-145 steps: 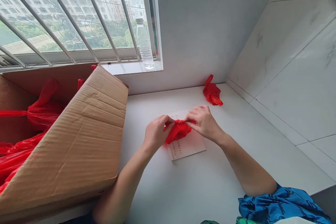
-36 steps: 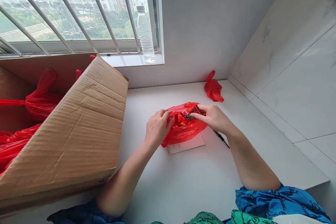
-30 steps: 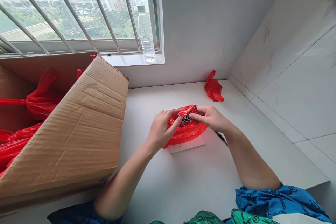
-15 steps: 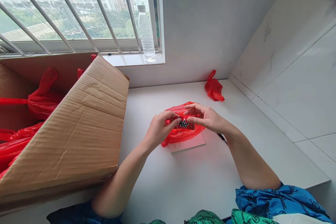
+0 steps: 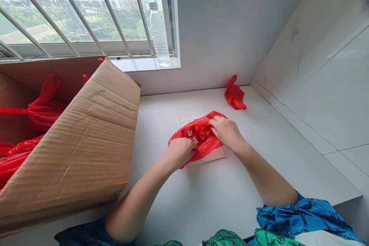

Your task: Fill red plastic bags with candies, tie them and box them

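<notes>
An open red plastic bag (image 5: 206,147) lies on a white card (image 5: 211,157) in the middle of the white table, with several small red wrapped packets (image 5: 188,132) showing in its mouth. At the bag's near left edge, my left hand (image 5: 181,152) is closed on the plastic. My right hand (image 5: 226,130) pinches the bag's rim on the right side. The fingertips of both hands are partly hidden by the bag.
A large cardboard box (image 5: 95,134) with red bags (image 5: 47,111) inside stands at the left. A small knotted red bag (image 5: 235,94) lies near the back wall. On the windowsill stands a clear water bottle (image 5: 160,36).
Both hands have moved from above the bag's middle to its edges and closed on the plastic. The bag has shifted and spread wider, and the black-and-white lettered packet no longer shows clearly.
</notes>
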`<state>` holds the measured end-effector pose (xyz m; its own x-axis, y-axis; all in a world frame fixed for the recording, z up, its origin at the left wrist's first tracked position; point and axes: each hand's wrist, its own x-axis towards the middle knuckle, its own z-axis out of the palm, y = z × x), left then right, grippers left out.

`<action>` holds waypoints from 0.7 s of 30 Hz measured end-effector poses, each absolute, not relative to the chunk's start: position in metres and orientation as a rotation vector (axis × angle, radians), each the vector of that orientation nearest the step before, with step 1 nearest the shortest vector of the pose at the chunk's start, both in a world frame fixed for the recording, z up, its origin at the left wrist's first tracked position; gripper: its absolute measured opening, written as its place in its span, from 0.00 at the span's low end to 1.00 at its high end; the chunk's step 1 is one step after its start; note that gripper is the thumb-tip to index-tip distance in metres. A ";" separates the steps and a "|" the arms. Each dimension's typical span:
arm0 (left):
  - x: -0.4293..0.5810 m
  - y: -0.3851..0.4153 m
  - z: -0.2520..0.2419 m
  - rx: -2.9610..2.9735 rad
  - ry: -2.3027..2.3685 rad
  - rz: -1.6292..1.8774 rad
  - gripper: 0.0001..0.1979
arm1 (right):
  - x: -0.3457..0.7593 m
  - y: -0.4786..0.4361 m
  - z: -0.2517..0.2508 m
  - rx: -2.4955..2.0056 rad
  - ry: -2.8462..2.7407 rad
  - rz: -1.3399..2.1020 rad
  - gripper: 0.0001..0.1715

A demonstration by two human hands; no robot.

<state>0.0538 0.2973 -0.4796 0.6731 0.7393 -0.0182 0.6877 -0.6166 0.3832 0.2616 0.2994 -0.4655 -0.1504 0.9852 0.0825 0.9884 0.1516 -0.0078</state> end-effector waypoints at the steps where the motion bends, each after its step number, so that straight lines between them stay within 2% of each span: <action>1: 0.053 0.296 -0.478 2.529 1.074 0.157 0.12 | 0.261 0.299 -0.467 -2.031 -2.348 -0.102 0.10; 4: 0.049 0.297 -0.472 2.519 1.051 0.068 0.14 | 0.259 0.299 -0.471 -1.993 -2.374 -0.142 0.05; 7: 0.045 0.302 -0.470 2.498 1.256 0.132 0.13 | 0.257 0.297 -0.474 -1.845 -2.370 -0.110 0.09; 11: 0.044 0.309 -0.476 2.529 1.468 0.134 0.09 | 0.252 0.297 -0.480 -1.580 -2.446 0.131 0.10; 13: 0.045 0.310 -0.481 2.549 1.472 0.078 0.07 | 0.249 0.297 -0.483 -1.575 -2.491 0.268 0.13; 16: 0.049 0.309 -0.488 2.566 1.486 -0.004 0.11 | 0.245 0.297 -0.487 -1.661 -2.504 0.423 0.20; 21: 0.049 0.310 -0.493 2.543 1.454 0.034 0.10 | 0.246 0.297 -0.486 -1.664 -2.471 0.517 0.10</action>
<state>0.0489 0.3103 -0.4933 0.5126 0.8545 -0.0845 0.8495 -0.4904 0.1945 0.2462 0.2974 -0.4862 -0.3892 0.9166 -0.0913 0.8763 0.3378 -0.3434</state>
